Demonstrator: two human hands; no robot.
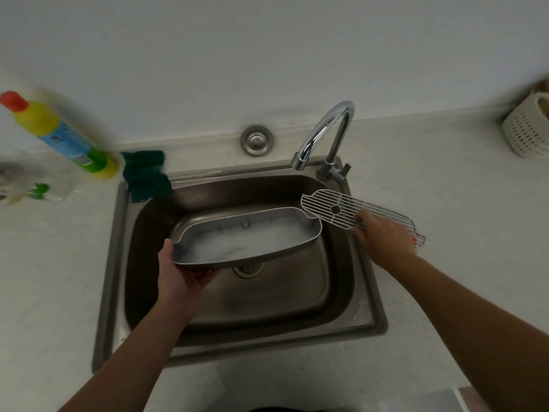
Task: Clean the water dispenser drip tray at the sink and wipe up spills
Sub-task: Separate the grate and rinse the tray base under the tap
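Left hand (178, 272): holds the drip tray (309, 233) by its left end. The thumb lies on the rim and the fingers (205, 276) are curled underneath, closed on the tray wall. The tray is grey, long and shallow, and extends rightward from these fingers. It is held above the basin of the sink (113, 263), clear of the bottom, with the side nearer the person tipped lower. White foam (237, 245) covers its floor.

Right hand (383, 236): palm down on the grate (335, 209). The fingers are bent over the bars and closed on its near edge. The white slatted grate runs both ways from these fingers. Its left end reaches over the basin and sits just above the tray's right tip. Its right end lies across the sink's right rim onto the bench (44, 263). Whether the grate touches the tray cannot be told.

Drain strainer (248, 267): in the basin floor, just right of the left fingers and partly hidden by the tray.

Chrome faucet (326, 132): stands beyond the right fingers, spout arching toward the basin. No water stream is visible.

Green cloth (145, 173): draped over the sink's back-left corner, well beyond the left fingers.

Yellow bottle (59, 135) with a red cap: on the bench, left of the cloth.

Metal plug (257, 140): on the bench behind the sink.

White perforated holder (525, 129): far right of the right fingers, against the wall.
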